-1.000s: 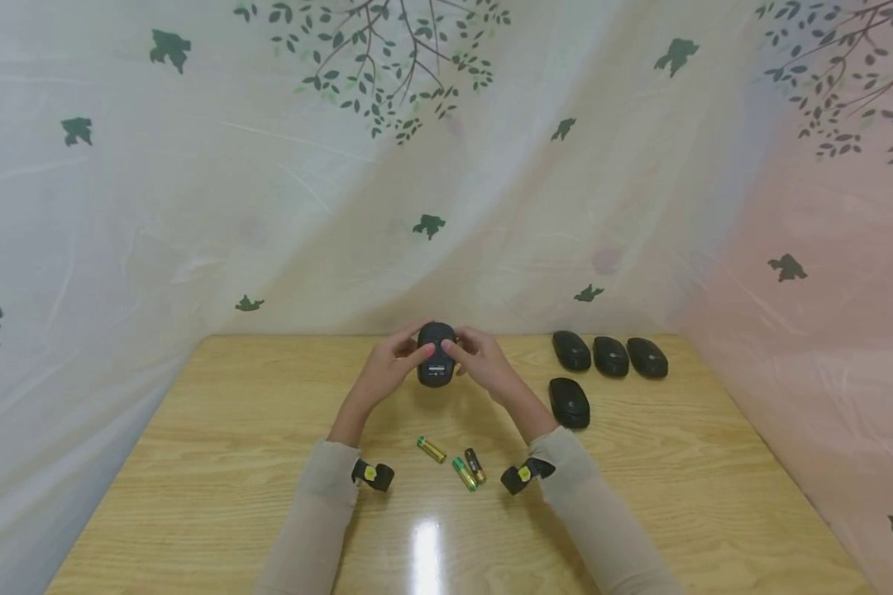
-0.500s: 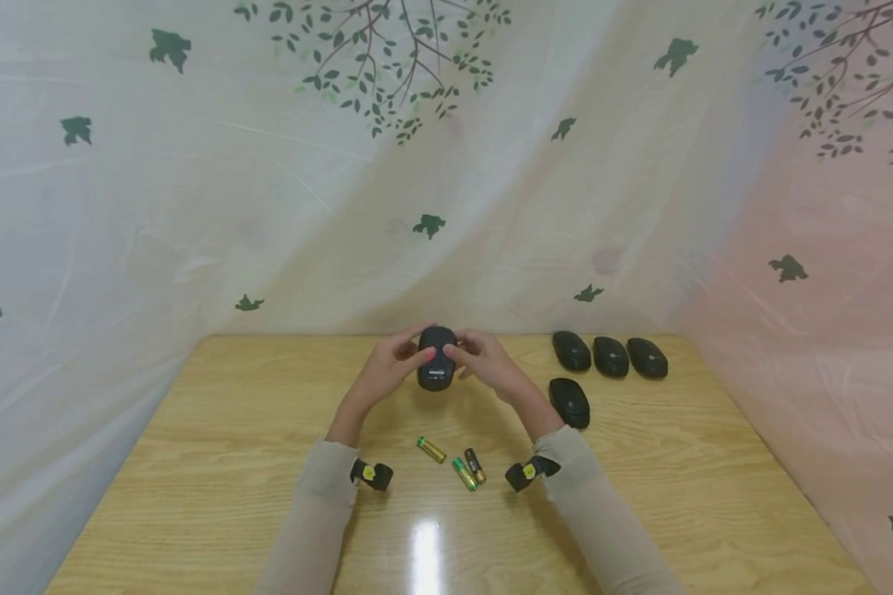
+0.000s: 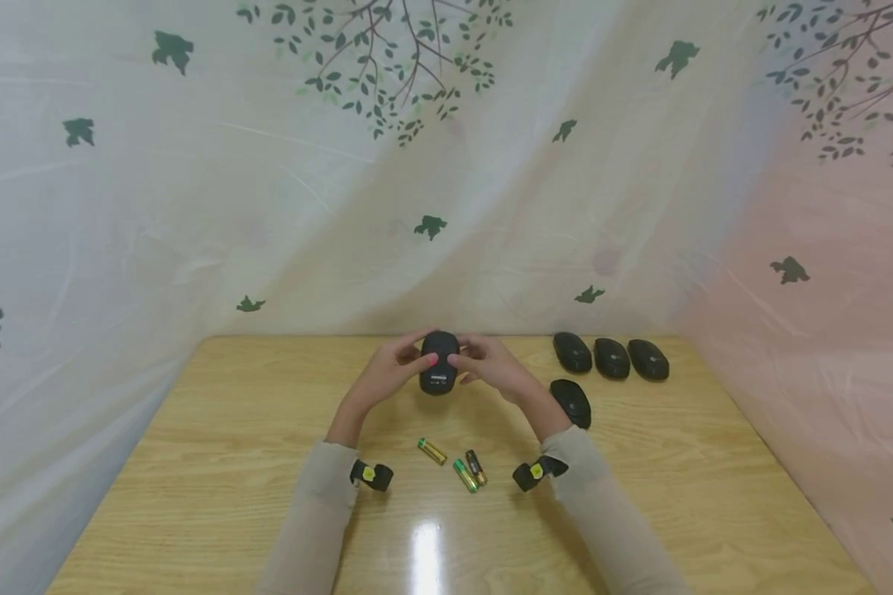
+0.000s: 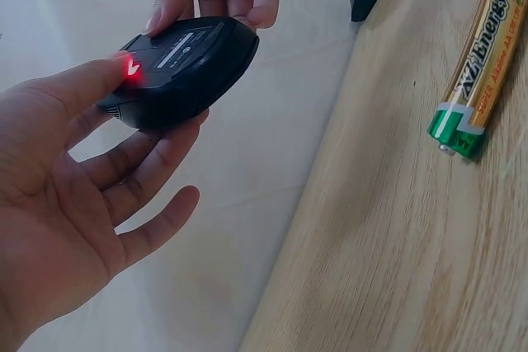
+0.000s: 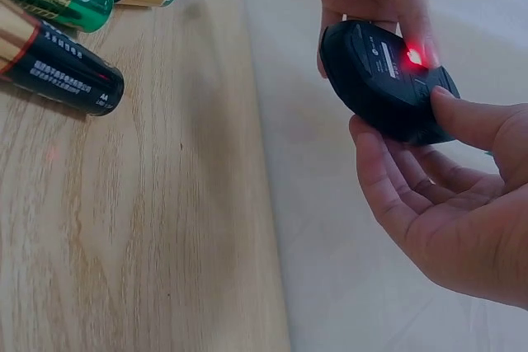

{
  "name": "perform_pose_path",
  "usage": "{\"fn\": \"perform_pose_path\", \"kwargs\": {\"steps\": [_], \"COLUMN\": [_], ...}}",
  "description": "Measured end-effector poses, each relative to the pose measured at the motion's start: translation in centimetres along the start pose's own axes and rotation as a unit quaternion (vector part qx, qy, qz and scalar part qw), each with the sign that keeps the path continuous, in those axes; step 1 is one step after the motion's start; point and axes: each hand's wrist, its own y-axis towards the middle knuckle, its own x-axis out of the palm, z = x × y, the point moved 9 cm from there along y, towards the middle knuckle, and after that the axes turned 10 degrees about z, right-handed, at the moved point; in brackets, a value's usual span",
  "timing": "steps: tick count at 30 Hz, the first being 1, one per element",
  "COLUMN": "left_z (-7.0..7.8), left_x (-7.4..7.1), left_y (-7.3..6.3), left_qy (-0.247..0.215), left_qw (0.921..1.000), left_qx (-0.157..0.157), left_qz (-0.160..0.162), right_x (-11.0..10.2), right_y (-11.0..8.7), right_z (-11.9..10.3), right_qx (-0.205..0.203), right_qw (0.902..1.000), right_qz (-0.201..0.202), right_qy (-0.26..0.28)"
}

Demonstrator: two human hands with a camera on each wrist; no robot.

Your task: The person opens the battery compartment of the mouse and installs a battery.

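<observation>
A black computer mouse [image 3: 439, 378] is held up near the table's far edge, its labelled underside toward the head camera. My left hand [image 3: 389, 372] grips its left side, thumb on the underside and fingers beneath. On the other side my right hand [image 3: 494, 368] pinches it the same way, its thumb on the underside too. Red light glows from the mouse [image 4: 186, 59] at the left thumb's tip in the left wrist view. In the right wrist view the mouse [image 5: 371, 72] shows a printed label. Nearer the body lie a green-and-gold battery [image 3: 432, 451], a second one [image 3: 465, 476] and a black-and-gold battery [image 3: 476, 468].
Three black mice, the left one [image 3: 572, 353], the middle one [image 3: 612, 359] and the right one [image 3: 648, 360], sit in a row at the back right. Another mouse [image 3: 570, 403] lies in front of them, beside my right forearm. A patterned curtain [image 3: 327, 207] hangs behind the wooden table [image 3: 216, 463].
Both hands have brought the mouse slightly lower in the head view, toward the body. My right wrist has shifted a little to the right. The batteries and other mice stay put.
</observation>
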Motion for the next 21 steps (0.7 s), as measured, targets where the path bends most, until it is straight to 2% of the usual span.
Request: {"fn": "perform_pose_path", "kwargs": {"steps": [8, 14, 21], "left_z": [0.00, -0.11, -0.61], "left_x": [0.26, 0.16, 0.38], "left_y": [0.10, 0.37, 0.02], "left_qy": [-0.006, 0.002, -0.003], "left_qw": [0.9999, 0.9999, 0.9995], "left_qx": [-0.006, -0.015, -0.029], "left_qz": [-0.010, -0.004, -0.008], "right_x": [-0.28, -0.50, -0.28], "right_y": [-0.21, -0.15, -0.30], "right_z": [-0.30, -0.44, 0.17], "right_qx": [0.000, 0.002, 0.008], "right_qw": [1.0000, 0.9999, 0.9999], "right_qz": [0.004, 0.009, 0.004], "right_qy": [-0.008, -0.010, -0.012]}}
